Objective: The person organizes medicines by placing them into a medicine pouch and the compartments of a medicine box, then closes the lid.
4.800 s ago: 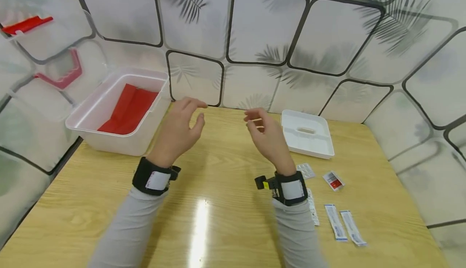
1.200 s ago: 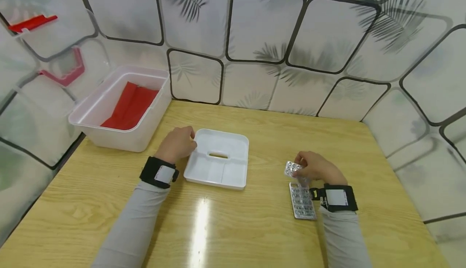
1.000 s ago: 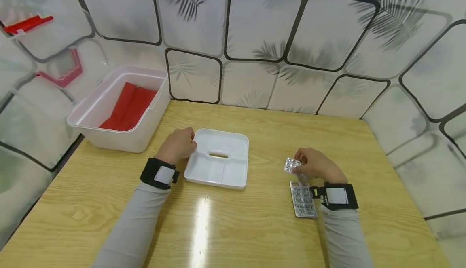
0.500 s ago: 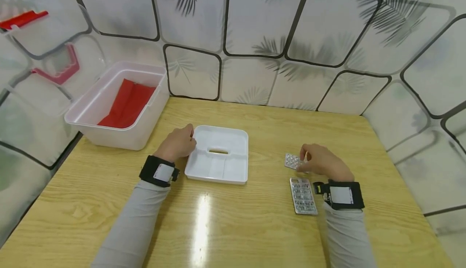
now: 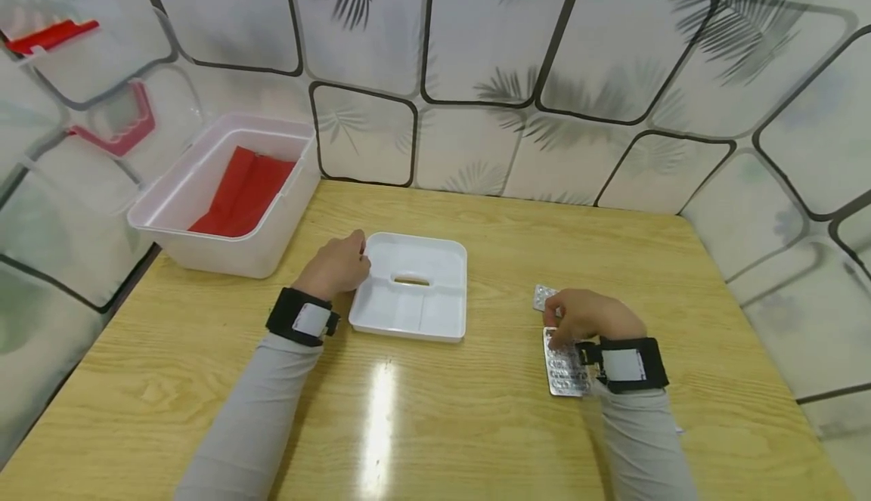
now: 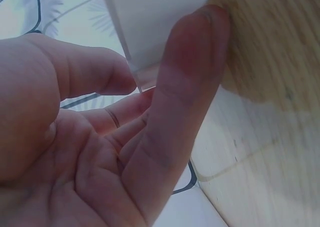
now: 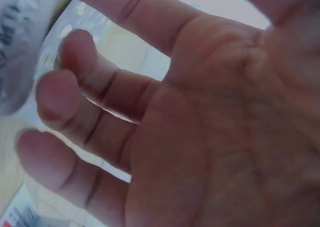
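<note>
My left hand pinches the left edge of a shallow white compartment tray between thumb and index finger; the tray's corner shows between them in the left wrist view. On the right, my right hand bends over a larger silver blister pack, thumb and index finger at its upper edge. The thumb tip and contact lie out of the right wrist view, where the blister pack hangs close beside the loosely bent other fingers. Just beyond lies a smaller blister pack, partly covered by the hand.
A translucent plastic bin with a folded red item inside stands back left. A red-printed packet lies below the fingers in the right wrist view. Patterned curtain walls border the wooden table.
The white tray has come from the back right to my left hand, which now grips it. My right hand has let go of the smaller blister pack and moved nearer to the larger one.
</note>
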A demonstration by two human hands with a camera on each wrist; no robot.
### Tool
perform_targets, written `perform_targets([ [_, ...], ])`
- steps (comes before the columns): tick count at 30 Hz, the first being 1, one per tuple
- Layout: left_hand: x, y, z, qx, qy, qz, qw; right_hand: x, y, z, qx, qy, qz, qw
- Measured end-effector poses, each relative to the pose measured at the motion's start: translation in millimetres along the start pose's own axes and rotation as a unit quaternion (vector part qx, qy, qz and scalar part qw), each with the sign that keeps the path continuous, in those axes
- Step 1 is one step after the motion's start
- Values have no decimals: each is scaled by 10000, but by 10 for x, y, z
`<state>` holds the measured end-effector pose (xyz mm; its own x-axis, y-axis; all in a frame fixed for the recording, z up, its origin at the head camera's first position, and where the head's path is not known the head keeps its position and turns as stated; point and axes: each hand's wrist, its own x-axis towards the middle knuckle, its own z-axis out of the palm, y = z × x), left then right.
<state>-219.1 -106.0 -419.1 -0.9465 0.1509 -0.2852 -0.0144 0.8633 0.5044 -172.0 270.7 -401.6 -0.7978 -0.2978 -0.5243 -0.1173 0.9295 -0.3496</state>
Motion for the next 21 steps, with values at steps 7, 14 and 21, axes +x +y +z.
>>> perform_targets([
  [7, 29, -29, 6, 26, 16, 47, 10000, 11, -9, -53, -54, 621, -960, 9934],
  [14, 56, -74, -2, 34, -13, -3, 10000, 111, -126, -77, 243, 1119, -1248, 9856],
  [21, 69, -51, 8, -75, -226, -11, 9997, 144, -280, -226, 625, 1706, -1203, 9760],
])
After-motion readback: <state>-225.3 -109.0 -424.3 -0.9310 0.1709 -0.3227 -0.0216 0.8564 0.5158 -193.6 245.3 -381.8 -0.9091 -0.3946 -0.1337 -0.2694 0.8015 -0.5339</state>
